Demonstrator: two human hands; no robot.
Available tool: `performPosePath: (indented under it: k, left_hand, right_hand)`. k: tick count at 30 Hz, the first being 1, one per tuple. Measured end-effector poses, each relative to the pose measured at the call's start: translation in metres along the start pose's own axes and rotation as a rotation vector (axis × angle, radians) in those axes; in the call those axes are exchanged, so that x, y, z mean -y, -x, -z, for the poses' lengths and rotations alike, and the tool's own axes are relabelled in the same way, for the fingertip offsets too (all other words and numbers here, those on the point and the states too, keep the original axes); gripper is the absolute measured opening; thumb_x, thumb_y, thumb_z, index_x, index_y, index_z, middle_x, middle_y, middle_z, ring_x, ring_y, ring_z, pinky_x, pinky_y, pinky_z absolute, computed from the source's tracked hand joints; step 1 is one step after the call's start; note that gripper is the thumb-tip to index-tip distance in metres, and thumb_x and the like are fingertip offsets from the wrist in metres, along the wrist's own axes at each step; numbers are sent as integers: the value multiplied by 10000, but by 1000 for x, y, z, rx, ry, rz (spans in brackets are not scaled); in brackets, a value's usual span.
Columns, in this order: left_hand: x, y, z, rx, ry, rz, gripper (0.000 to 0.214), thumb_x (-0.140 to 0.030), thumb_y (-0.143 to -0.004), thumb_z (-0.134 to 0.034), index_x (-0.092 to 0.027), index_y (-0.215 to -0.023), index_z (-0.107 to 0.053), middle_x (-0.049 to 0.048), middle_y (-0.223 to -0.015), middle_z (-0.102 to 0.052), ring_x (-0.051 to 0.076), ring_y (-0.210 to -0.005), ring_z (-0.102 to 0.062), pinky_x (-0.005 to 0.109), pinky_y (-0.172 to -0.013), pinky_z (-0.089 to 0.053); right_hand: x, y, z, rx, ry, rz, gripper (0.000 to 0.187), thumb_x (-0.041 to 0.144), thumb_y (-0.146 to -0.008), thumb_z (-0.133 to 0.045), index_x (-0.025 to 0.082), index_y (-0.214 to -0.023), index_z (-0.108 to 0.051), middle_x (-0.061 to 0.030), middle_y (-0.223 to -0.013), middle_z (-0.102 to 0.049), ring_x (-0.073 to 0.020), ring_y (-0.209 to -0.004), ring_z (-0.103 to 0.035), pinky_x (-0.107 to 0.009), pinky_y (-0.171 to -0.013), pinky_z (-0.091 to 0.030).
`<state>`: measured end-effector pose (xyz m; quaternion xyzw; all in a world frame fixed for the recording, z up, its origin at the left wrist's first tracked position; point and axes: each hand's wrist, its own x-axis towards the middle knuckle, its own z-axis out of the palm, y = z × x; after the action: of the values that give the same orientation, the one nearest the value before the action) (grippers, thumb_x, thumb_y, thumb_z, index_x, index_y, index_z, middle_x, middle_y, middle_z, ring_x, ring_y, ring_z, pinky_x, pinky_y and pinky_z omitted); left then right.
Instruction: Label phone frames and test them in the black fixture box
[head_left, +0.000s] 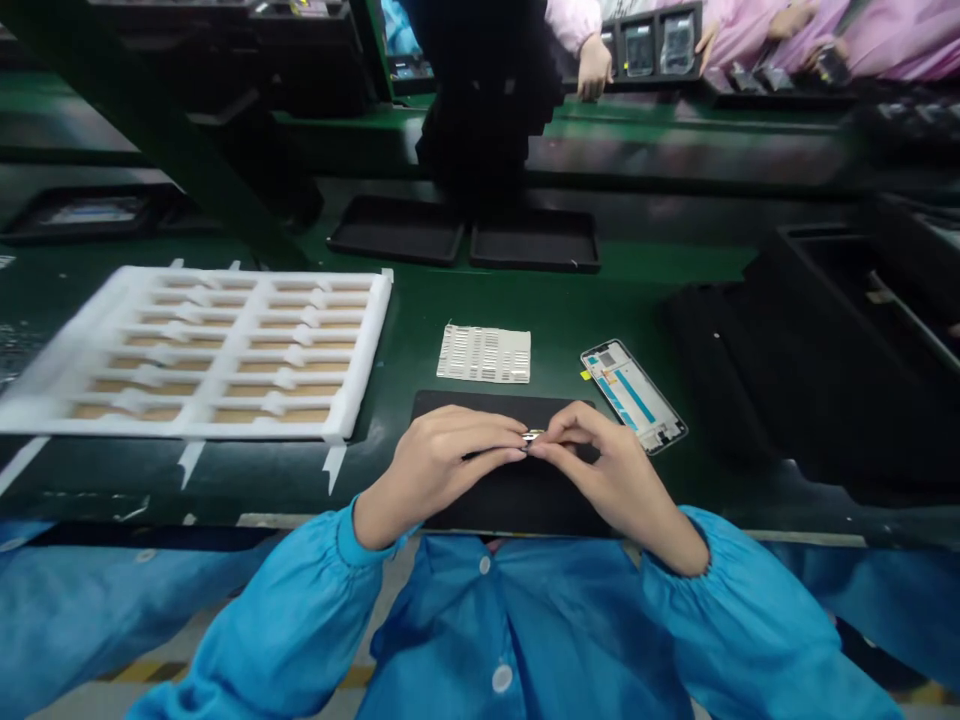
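Note:
Both hands meet over a black mat [517, 505] at the bench's front edge. My left hand [457, 450] pinches a tiny shiny metallic part [532, 436] from the left, thumb below and fingers above. From the right, my right hand [592, 450] holds the same part between thumb and bent forefinger. Its exact kind is too small to make out. Just beyond the mat lies a pale sheet [484, 354] with rows of small silvery strips. To the right of my right hand rests a phone frame [634, 395] with blue strips and a yellow tab.
A white foam tray [352, 370] with many slots is on the left. Two shallow black trays [397, 230] stand at the back. Black cloth-like material [735, 370] and a black box cover the right. Across the bench, people in pink sleeves [892, 40] handle trays.

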<state>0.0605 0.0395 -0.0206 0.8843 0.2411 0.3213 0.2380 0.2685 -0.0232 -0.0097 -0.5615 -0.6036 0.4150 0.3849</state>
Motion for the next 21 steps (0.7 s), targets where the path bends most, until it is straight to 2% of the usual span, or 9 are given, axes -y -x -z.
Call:
performPosePath:
  k: [7,12,15,21]
  left_hand:
    - [0,1,-2,-46,-41,-30,101,-182,-933,-621,-201,-993,-700,10,-1035,-766,148,-949,-727,274,-817,-539]
    - [0,3,-5,-93,-111,-22,103,-159,-930,-621,-185,-1010,-680,29,-1029,-766,155,-949,-729,282,-797,-542]
    - [2,4,-6,-85,-154,-14,99,-151,-928,-624,-187,-1006,-672,25,-1030,-766,158,-953,-729,289,-790,-540]
    - [3,6,-4,-46,-199,-17,118,-136,-939,-600,-182,-1033,-654,34,-1074,-754,156,-994,-718,282,-802,-547]
  right_hand:
    - [-3,5,-13,-106,-33,59,109,295,-898,-664,224,-859,-591,5,-835,-712,-153,-783,-704,-221,-601,-493]
    - [-7,7,-14,-291,98,170,37,220,-896,-654,225,-881,-620,-37,-1072,-724,-121,-687,-636,-259,-611,-512]
    - [-13,5,-14,-277,131,182,8,215,-905,-637,220,-907,-643,-49,-1060,-724,-125,-674,-623,-273,-597,-509]
    - [-24,2,-16,-243,81,250,63,164,-903,-637,225,-916,-648,-21,-941,-723,-150,-822,-673,-266,-659,-524]
